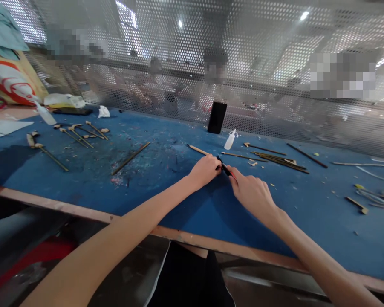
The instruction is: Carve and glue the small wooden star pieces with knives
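Fingers wrapped round it, my left hand [205, 171] holds a light wooden stick [198, 149] whose dark pointed tip sticks out to the upper left. My right hand [252, 192] is closed on a black and red tool [227, 170]. The tool's dark end meets my left fingers, and the exact contact is hidden by them. Both hands are close together above the blue tabletop [175, 200]. Just beyond them lies a thin brown stick [243, 156].
A white squeeze bottle [230, 140] and a black phone [217, 117] stand near the perforated metal screen [185, 51]. Bundled brown sticks [279, 160] lie at right, a single stick [131, 158] at left. Several wood-headed sticks [78, 135] lie farther left. The table's wooden edge [192, 238] runs in front.
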{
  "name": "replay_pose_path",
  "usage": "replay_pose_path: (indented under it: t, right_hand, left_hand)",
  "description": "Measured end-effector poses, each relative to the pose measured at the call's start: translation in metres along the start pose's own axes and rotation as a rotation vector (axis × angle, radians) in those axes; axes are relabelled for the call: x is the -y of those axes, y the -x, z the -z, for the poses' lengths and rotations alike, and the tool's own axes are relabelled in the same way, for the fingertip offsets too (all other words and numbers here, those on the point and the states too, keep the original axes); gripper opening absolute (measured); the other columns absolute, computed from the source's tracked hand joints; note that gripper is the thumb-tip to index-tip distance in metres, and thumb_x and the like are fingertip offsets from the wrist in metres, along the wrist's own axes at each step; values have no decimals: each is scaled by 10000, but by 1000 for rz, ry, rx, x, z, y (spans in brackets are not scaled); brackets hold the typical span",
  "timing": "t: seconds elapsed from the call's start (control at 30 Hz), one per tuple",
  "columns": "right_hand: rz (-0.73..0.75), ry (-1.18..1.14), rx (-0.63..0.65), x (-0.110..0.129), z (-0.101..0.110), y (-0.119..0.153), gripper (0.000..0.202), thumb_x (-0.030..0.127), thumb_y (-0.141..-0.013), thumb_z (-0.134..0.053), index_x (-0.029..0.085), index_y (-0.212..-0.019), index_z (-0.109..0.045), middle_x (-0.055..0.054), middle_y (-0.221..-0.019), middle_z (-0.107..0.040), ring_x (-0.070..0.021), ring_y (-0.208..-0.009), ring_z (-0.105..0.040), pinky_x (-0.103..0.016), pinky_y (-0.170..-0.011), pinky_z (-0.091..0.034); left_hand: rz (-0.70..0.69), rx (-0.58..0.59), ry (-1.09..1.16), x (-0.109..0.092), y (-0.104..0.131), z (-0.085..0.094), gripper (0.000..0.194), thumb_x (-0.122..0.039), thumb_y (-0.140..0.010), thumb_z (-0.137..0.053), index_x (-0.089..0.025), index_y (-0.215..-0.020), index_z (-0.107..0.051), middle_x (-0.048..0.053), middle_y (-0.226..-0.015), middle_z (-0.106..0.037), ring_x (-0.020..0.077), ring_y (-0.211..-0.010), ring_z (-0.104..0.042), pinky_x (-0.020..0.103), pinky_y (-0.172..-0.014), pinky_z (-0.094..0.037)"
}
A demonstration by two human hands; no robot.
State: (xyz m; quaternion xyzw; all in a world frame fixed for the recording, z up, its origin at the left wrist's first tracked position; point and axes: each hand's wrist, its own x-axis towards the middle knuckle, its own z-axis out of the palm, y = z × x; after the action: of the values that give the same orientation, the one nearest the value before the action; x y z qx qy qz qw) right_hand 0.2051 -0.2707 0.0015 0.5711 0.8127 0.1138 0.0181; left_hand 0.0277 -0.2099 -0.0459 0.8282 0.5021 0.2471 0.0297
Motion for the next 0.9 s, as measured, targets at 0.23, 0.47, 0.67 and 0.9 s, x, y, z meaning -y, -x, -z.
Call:
replay_pose_path:
  t: [0.23,0.47,0.67,0.9]
  right_hand:
    - [-53,-8,37,-15,-1,38,471,366,-1087,-368,307,-1545,-462,-64,-824,-799,-297,-736,-777,-282,-554,-406]
    - [-75,-111,-1,-25,-1,24,461,407,-1083,-356,344,-1523,-475,-49,-834,-804,-296,-758,-772,-287,-577,-413]
    - [-75,-107,-73,-60,-11,-14,457,400,-1075,-371,278,-1480,-545,-104,-919,-790,-319,-808,-757,-350,-652,-501]
    - [86,-190,-301,-62,-2,-12,527,370,-1097,-330,125,-1550,-445,-167,-1560,-489,-281,-1425,-454,-440,-1146,-397]
  left_hand:
    - [30,-22,58,-1,1,-1,230,-135,-931,-552,-135,-836,-761,113,-865,-724,252,-940,-638,356,-866,-505]
    - [36,-45,152,3,1,-3,212,-151,-933,-580,-153,-800,-745,90,-841,-731,253,-920,-637,354,-855,-489]
    - [127,-129,295,-1,3,5,141,-288,-937,-690,-165,-868,-692,54,-898,-729,204,-868,-639,322,-825,-482]
    - [141,-45,513,-38,-1,21,571,-381,-1117,-129,-143,-1046,-644,122,-1056,-740,187,-927,-684,307,-806,-528]
